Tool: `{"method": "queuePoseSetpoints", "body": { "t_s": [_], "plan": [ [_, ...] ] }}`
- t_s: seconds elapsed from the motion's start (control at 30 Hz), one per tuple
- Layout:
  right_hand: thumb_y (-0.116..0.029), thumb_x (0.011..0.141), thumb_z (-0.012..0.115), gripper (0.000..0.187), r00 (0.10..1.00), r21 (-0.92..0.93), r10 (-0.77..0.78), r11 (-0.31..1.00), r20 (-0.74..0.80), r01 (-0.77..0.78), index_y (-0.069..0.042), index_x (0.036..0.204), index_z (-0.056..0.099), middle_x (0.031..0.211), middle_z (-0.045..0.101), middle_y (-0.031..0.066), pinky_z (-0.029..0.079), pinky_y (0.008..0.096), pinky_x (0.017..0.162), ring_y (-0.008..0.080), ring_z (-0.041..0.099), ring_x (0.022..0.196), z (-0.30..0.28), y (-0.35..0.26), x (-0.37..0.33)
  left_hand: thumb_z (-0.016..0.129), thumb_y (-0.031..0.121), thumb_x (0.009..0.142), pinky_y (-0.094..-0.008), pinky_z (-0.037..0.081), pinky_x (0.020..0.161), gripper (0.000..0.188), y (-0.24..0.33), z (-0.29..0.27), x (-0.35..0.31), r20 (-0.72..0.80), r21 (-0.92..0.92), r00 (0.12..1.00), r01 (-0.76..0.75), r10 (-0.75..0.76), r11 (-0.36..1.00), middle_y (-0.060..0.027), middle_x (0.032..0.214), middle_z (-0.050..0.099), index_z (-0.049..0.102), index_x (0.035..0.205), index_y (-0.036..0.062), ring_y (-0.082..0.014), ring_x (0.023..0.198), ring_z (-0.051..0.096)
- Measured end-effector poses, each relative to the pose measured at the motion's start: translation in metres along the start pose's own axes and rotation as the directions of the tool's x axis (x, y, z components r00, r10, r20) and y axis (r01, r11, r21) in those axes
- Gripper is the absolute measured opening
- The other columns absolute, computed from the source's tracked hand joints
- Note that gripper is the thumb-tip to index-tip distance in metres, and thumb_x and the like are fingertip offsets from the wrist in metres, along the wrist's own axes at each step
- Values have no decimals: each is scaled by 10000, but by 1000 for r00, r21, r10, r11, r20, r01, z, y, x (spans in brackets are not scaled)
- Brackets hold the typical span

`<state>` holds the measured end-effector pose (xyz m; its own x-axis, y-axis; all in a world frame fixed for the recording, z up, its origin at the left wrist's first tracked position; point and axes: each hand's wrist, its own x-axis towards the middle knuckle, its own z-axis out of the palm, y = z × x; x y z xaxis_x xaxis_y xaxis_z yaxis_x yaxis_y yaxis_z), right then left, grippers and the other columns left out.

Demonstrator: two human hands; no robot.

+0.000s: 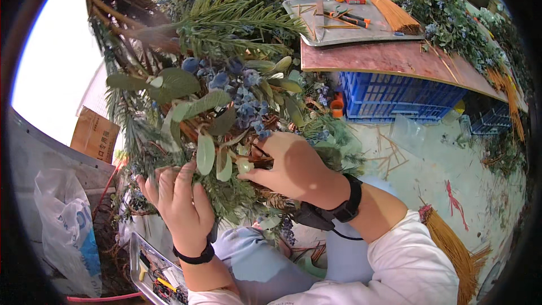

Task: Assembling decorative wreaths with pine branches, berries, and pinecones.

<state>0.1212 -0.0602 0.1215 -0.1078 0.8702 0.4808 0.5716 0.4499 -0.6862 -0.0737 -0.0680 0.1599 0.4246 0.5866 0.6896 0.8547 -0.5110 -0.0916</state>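
In front of me is a large wreath of brown twigs and artificial greenery, with needle sprigs, broad pale-green leaves and a cluster of blue berries. My left hand grips the needle greenery at its lower left side, its fingertips partly hidden in the foliage. Just below the berries, my right hand pinches twiggy stems between thumb and fingers. A small pale round piece sits beside the right thumb. Below that hand, a pine cone shows among the sprigs.
Right of the wreath, a reddish table bears a metal tray with pliers and sticks. Blue crates stand beneath. A straw bundle lies at lower right. A tool tray and plastic bag are at lower left.
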Motion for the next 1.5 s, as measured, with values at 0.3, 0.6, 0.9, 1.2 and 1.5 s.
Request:
{"method": "queuePoseSetpoints", "body": {
  "t_s": [0.3,0.6,0.9,1.2,1.5],
  "plan": [
    [-332,705,679,349,998,72,55,996,36,-58,-3,777,589,778,581,182,446,427,691,360,560,775,18,21,-3,472,53,804,-274,325,801,325,-1,35,-11,276,-483,940,317,-201,816,-105,973,421,515,1116,-27,-204,872,413],
    [-271,775,580,262,961,190,205,952,185,-240,-16,716,595,738,591,178,440,441,661,366,564,737,32,36,1,496,120,881,-254,355,806,213,-30,65,-24,617,-766,696,639,-367,-77,-48,975,509,551,1034,-17,-124,886,450],
    [-224,805,513,250,977,131,158,975,147,-177,-6,723,607,743,586,181,436,451,654,380,554,738,42,51,-1,510,5,821,-230,423,717,139,-26,57,-17,779,-625,523,698,-347,-350,-32,917,574,580,939,-13,-115,799,534],
    [-275,835,496,304,924,153,256,939,285,-307,0,778,614,768,589,199,439,439,665,397,549,757,36,48,3,495,33,838,-200,401,586,107,-22,70,-23,753,-646,516,700,-409,-305,-9,836,546,573,902,-2,-66,699,503],
    [-571,849,410,690,758,274,416,755,503,-596,92,894,596,805,607,245,437,383,709,339,594,785,44,56,6,620,87,753,-259,352,641,166,-13,105,-30,294,-364,880,463,-372,808,-68,755,455,509,687,-18,-157,726,426]
  ]
}}
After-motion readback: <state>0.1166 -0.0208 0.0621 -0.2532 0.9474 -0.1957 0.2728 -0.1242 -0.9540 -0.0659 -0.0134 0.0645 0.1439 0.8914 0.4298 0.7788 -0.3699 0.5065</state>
